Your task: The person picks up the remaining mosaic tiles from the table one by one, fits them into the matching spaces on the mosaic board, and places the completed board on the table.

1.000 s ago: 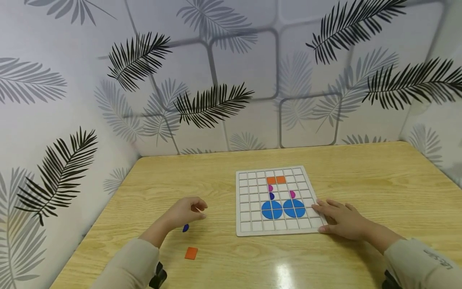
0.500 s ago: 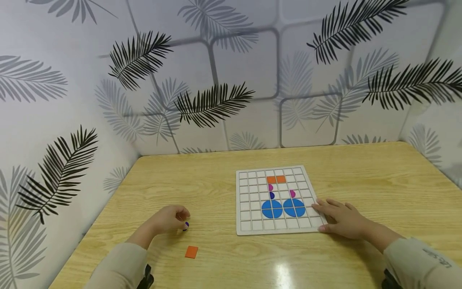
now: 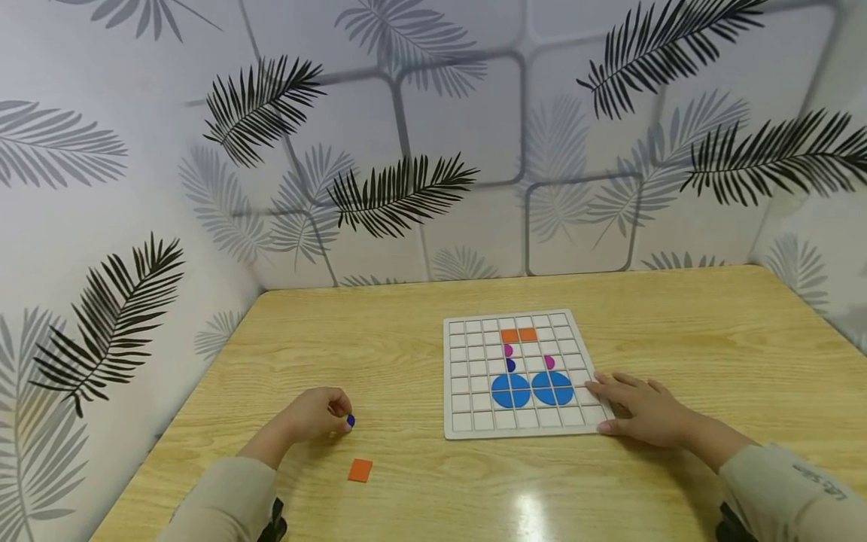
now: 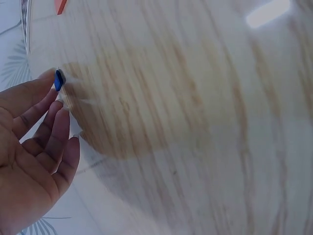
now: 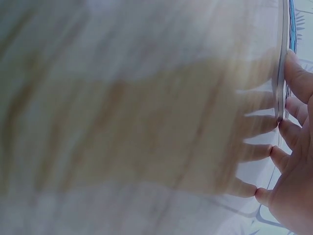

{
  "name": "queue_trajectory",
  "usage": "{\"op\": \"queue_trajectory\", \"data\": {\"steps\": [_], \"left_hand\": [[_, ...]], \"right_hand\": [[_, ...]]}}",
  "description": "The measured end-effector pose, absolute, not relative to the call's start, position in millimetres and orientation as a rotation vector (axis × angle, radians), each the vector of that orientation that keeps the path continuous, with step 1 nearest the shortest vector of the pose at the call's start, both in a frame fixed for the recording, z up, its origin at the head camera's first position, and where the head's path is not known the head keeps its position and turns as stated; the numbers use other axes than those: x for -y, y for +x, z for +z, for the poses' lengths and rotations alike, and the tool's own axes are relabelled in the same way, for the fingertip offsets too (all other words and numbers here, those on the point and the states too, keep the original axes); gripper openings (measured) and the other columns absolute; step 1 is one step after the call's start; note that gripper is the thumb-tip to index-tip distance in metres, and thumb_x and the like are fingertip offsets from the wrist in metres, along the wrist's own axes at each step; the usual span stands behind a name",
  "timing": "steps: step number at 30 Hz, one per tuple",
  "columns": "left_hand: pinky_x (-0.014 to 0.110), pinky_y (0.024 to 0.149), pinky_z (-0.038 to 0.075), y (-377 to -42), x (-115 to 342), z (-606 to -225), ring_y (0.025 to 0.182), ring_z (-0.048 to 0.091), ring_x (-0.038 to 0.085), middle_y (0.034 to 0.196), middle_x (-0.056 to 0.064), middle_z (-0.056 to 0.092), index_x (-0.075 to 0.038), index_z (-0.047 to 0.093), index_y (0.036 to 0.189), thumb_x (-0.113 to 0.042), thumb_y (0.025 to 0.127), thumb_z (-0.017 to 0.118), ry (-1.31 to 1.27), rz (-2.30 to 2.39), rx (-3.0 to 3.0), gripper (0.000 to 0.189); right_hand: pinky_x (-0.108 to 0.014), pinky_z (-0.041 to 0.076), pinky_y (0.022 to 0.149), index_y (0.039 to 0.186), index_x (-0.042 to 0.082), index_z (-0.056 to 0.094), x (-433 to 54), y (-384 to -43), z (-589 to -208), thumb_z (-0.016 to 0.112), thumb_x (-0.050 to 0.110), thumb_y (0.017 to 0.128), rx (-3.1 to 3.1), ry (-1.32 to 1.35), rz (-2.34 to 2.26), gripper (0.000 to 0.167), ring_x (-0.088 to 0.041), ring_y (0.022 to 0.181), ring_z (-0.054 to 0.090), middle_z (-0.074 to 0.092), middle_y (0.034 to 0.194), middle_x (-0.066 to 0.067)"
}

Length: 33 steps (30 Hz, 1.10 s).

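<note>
Between thumb and forefinger my left hand (image 3: 313, 415) pinches a small dark blue half-round tile (image 3: 350, 421); the left wrist view also shows this blue tile (image 4: 59, 80) at the fingertips. A white gridded board (image 3: 467, 421) lies to the right, its squares partly filled. On it are orange square tiles (image 3: 527, 335), magenta half-round tiles (image 3: 549, 363), one dark blue half-round tile (image 3: 511, 365) and two blue discs (image 3: 552, 389) made of quarter pieces. Fingers spread, my right hand (image 3: 640, 410) rests at the board's right edge, touching it.
A loose orange square tile (image 3: 360, 470) lies on the wooden table (image 3: 406, 497), nearer to me than the left hand. Patterned walls (image 3: 460, 226) stand behind the table and to its left.
My left hand moved left and toward me to the loose dark blue half-round tile, and now pinches it. The right hand stays at the board's edge.
</note>
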State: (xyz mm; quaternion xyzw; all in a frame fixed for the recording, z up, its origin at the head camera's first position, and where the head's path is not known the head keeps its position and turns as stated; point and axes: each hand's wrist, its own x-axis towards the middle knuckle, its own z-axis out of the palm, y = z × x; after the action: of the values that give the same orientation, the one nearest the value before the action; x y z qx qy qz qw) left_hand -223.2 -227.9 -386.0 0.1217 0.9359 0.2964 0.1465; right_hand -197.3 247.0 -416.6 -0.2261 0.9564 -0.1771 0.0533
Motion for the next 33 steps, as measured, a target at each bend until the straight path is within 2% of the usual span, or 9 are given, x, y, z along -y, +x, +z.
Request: {"op": "queue_trajectory", "data": {"steps": [8,17,25,33], "left_hand": [[0.029,0.063,0.04,-222,227,-388,0.069,0.046,0.014,0.074,0.0,0.051,-0.006,0.055,0.077,-0.003,0.073,0.066,0.407,0.815,-2.736,0.013],[0.027,0.056,0.038,-219,222,-386,0.063,0.045,0.013,0.069,0.0,0.051,-0.007,0.053,0.074,0.0,0.073,0.065,0.322,0.837,-2.763,0.014],[0.027,0.054,0.037,-221,223,-385,0.061,0.045,0.013,0.067,0.001,0.052,-0.006,0.053,0.074,-0.002,0.076,0.061,0.364,0.917,-2.738,0.01],[0.028,0.057,0.039,-228,211,-382,0.065,0.048,0.015,0.07,0.0,0.053,-0.007,0.054,0.078,-0.004,0.079,0.059,0.391,0.979,-2.716,0.006]], "right_hand": [[-0.065,0.011,0.085,0.128,0.007,0.041,-247,-197,-416,0.051,0.055,0.076,-2.905,-0.686,-0.545,0.072,-0.042,0.119,0.023,0.033,0.132,-0.019],[-0.064,0.015,0.084,0.127,0.008,0.042,-247,-197,-418,0.054,0.051,0.076,-2.939,-0.72,-0.54,0.068,-0.042,0.117,0.027,0.036,0.129,-0.021],[-0.065,0.014,0.084,0.127,0.007,0.042,-246,-197,-415,0.053,0.052,0.076,-2.918,-0.712,-0.54,0.069,-0.042,0.117,0.026,0.034,0.13,-0.021],[-0.065,0.014,0.084,0.127,0.007,0.042,-246,-198,-416,0.054,0.052,0.076,-2.913,-0.704,-0.544,0.069,-0.043,0.117,0.026,0.034,0.13,-0.021]]}}
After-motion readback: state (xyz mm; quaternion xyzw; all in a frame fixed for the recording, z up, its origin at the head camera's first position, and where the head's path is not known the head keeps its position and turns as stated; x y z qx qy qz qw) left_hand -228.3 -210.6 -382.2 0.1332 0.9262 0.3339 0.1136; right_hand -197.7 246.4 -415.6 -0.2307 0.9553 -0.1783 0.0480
